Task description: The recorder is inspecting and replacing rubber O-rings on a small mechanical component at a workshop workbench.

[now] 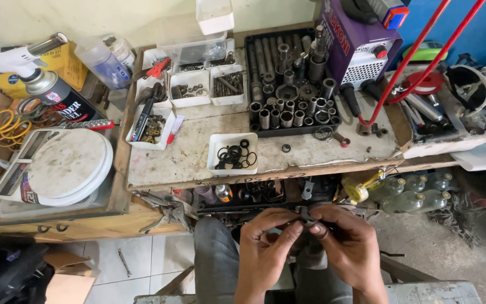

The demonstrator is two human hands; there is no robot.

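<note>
**Small dark part pinched between both hands, low in front of a crowded tabletop**

Because the tabletop (192,157) is packed with sorted stock, the handling takes place off it, down over the person's lap where there is room. At the left, a round white scale (66,163) sits beside a spray can with a torch head (40,84), both pushed aside from the middle. The black socket tray (291,84) stands toward the back, its sockets upright so each can be picked by size. Nearer the front edge, a small white tray of black rubber rings (232,153) lies within easy reach of the hands, probably as the supply at hand. The left hand (265,247) and right hand (347,245) meet fingertip to fingertip, both closed narrowly on one small dark metal piece (306,215), held close below the tabletop's front edge. Its exact shape is too small to tell.
</note>
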